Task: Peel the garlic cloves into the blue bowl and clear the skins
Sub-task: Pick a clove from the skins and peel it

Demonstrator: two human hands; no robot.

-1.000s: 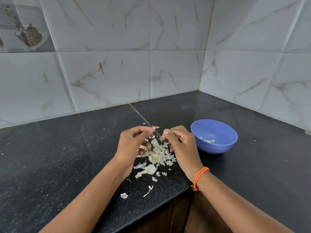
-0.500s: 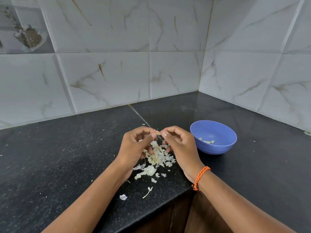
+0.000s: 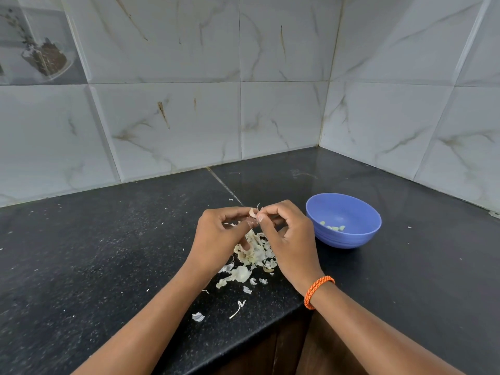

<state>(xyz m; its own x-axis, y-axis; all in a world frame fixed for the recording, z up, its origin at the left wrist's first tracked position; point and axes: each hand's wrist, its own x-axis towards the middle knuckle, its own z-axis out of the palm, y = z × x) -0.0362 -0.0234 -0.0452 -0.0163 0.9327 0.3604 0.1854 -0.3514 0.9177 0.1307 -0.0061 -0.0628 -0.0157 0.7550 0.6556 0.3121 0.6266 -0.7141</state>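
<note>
Loose skins point(image 3: 250, 262) are lying in a heap near the bench's point(image 3: 108, 253) front edge. Above them, the left hand point(image 3: 219, 236) and right hand point(image 3: 288, 239) are pinching one garlic clove point(image 3: 254, 213) between curled fingertips. The blue bowl point(image 3: 349, 234) is sitting just right of the hands, toward the back corner, holding peeled cloves point(image 3: 332, 226).

text: none readable | labels: none | numbers: none

Both forearms are showing bare, with no sleeves reaching them. The right wrist is wearing a thin orange braided band point(image 3: 318, 291), wrapping around it in two close strands.
</note>
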